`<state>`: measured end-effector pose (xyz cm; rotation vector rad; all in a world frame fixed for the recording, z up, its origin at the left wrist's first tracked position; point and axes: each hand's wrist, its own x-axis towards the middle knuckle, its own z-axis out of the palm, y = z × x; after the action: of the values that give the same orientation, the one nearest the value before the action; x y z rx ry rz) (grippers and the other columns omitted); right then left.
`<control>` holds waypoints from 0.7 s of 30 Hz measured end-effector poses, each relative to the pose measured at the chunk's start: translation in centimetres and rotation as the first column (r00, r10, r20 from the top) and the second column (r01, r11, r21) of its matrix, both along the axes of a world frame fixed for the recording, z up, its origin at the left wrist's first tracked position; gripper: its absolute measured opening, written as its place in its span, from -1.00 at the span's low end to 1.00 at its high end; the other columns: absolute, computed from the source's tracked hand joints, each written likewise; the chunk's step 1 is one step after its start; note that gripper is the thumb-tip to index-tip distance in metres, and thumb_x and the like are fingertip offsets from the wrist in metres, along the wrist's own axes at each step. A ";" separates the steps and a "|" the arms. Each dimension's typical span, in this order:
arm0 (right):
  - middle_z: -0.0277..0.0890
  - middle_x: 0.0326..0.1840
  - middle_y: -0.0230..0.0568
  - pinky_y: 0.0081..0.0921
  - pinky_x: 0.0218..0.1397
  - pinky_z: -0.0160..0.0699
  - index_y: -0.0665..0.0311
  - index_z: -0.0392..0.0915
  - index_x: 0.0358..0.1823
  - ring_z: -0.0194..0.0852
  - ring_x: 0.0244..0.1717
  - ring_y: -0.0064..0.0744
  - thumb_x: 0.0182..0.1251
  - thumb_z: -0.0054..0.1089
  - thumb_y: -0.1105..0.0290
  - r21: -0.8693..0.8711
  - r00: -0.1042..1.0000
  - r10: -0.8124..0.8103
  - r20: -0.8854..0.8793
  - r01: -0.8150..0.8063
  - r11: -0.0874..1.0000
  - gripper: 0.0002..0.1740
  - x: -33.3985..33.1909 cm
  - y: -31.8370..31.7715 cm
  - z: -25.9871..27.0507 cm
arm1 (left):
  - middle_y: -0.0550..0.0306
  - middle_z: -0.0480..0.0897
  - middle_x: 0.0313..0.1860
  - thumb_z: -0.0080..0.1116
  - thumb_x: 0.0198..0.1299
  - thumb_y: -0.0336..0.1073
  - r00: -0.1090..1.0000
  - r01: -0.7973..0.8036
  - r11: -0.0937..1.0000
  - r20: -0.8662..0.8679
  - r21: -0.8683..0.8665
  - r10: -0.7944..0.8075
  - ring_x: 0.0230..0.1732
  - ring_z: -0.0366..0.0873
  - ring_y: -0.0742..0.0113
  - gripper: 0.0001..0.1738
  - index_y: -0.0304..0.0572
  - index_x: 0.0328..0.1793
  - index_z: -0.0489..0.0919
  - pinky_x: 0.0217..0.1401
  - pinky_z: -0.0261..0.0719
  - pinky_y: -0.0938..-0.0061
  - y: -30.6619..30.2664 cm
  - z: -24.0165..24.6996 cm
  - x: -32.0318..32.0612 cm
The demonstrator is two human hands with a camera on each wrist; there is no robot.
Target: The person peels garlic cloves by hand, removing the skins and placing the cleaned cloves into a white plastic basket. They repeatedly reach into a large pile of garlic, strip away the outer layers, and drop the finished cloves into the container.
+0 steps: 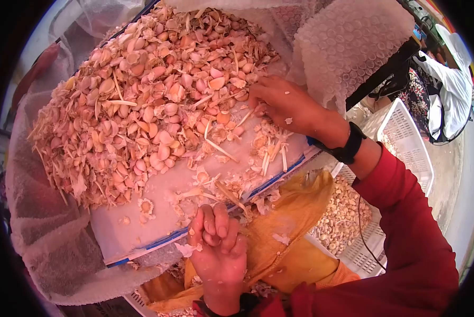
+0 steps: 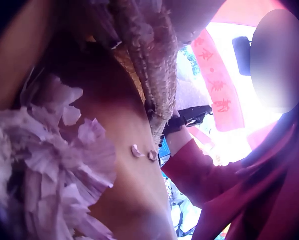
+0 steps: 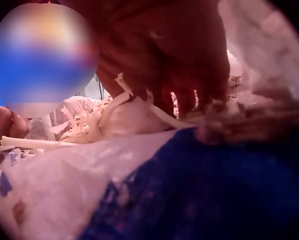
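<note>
A big heap of loose garlic cloves (image 1: pixel 157 105) mixed with papery skins lies on a sheet-covered board (image 1: pixel 120 232). My right hand (image 1: pixel 290 105) is at the heap's right edge, fingers reaching down with gaps between them in the right wrist view. Pale dry garlic stems (image 1: pixel 273 156) and skins lie just below it. My left hand (image 1: pixel 219 248) is palm up at the board's near edge, fingers bent toward the palm. A brown dry stalk (image 1: pixel 229 195) lies close to its fingertips. Garlic skins (image 2: pixel 84 155) show large in the left wrist view. I cannot tell whether the left fingers hold anything.
Blue-edged board rim (image 1: pixel 215 222) runs along the near side. Bubble wrap (image 1: pixel 353 42) covers the back right. White plastic baskets (image 1: pixel 406 127), one with cloves (image 1: pixel 342 216), stand lower right. An orange-yellow cloth sack (image 1: pixel 284 238) hangs under the rim. A thin dark cord (image 1: pixel 366 238) crosses a basket.
</note>
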<state>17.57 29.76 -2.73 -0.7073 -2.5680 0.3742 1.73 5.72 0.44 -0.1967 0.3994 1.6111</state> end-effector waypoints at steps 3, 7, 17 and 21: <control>0.39 -0.28 -0.30 -0.49 -0.11 0.32 0.24 0.48 -0.11 0.33 -0.23 -0.48 0.31 0.07 0.48 -0.346 0.958 -0.087 -0.274 -0.014 0.938 -0.85 0.7 -2.3 1.9 | 0.18 0.24 -0.50 -0.37 0.48 -0.21 1.000 0.015 1.000 -0.021 0.010 -0.015 -0.68 0.00 0.50 -0.63 -0.09 -0.46 0.18 -0.72 0.00 0.61 0.1 -0.2 0.5; 0.34 -0.27 -0.47 -0.63 -0.12 0.24 0.30 0.48 -0.02 0.20 -0.23 -0.65 0.44 0.02 0.17 -0.651 0.887 -0.068 -0.457 -0.281 0.705 -0.67 1.7 -6.3 5.1 | 0.17 0.23 -0.50 -0.38 0.49 -0.20 0.999 0.037 0.999 0.010 -0.030 -0.037 -0.67 -0.01 0.50 -0.63 -0.09 -0.46 0.16 -0.71 -0.01 0.60 0.1 -0.4 1.3; 0.35 -0.28 -0.12 -0.43 -0.20 0.37 0.27 0.47 -0.07 0.34 -0.28 -0.17 0.40 -0.01 0.39 -0.445 0.894 0.124 -0.431 -0.330 0.832 -0.83 -0.7 -13.6 4.5 | 0.04 0.44 -0.33 -0.29 0.46 -0.11 0.995 0.104 0.978 0.021 -0.181 -0.102 -0.59 0.20 0.46 -0.61 -0.22 0.04 0.48 -0.73 0.19 0.64 0.7 0.9 2.3; 0.36 -0.27 -0.23 -0.49 -0.19 0.37 0.28 0.46 -0.10 0.34 -0.25 -0.36 0.43 -0.04 0.42 -0.395 0.869 -0.177 -0.462 -0.023 0.918 -0.86 0.4 -7.9 4.2 | -0.01 0.42 -0.23 -0.22 0.44 -0.17 0.994 0.099 0.995 -0.039 0.013 -0.098 -0.57 0.20 0.47 -0.66 -0.26 0.05 0.46 -0.71 0.22 0.68 0.4 -0.7 0.9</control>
<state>17.94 21.84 1.52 -0.7337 -1.9877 0.9308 2.64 6.09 -0.27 -0.1323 0.4202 1.5225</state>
